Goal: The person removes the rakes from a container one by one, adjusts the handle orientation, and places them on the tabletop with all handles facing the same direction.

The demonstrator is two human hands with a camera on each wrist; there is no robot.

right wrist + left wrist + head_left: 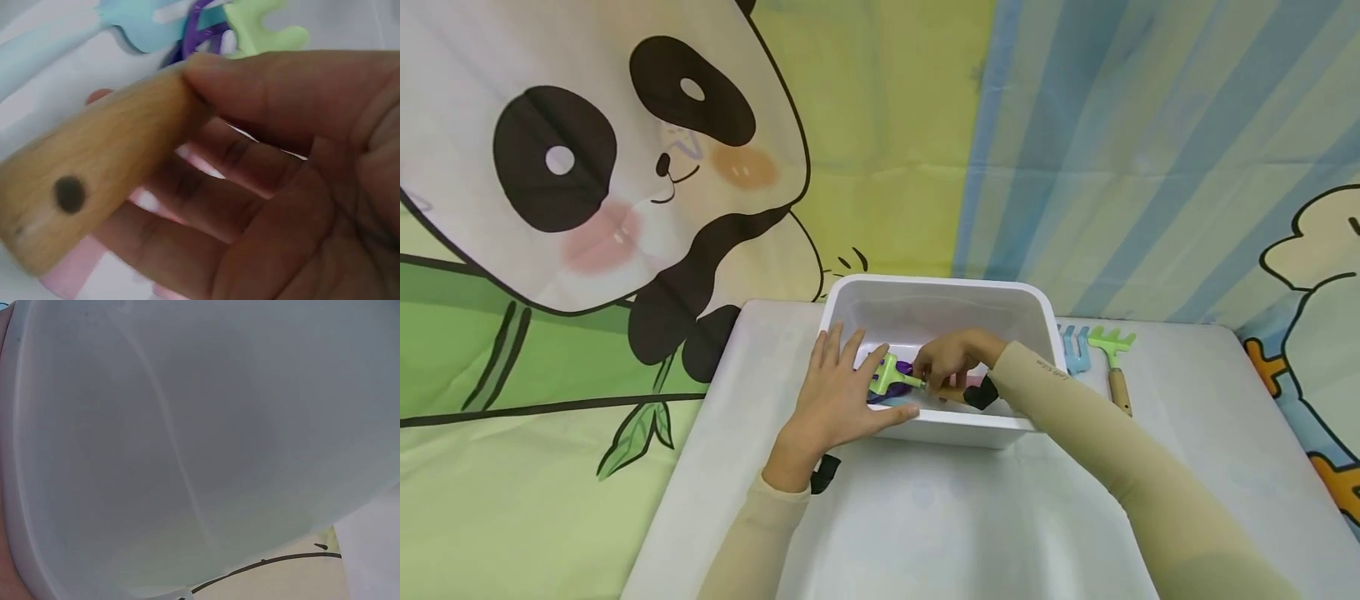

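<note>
The right hand (951, 360) pinches the green toy rake (891, 373) by its wooden handle (94, 169) inside the white bin (940, 429); it looks light, stiff, best gripped mid-handle. The left hand (842, 392), fingers straight, presses the bin's rim.

I see bare table (940, 517) at 6 o'clock of the bin (936, 296), open for passing. Inside the bin, toys (891, 375) and both hands crowd the floor. At 3 o'clock, two rakes (1097, 350) lie just beside the wall.
</note>
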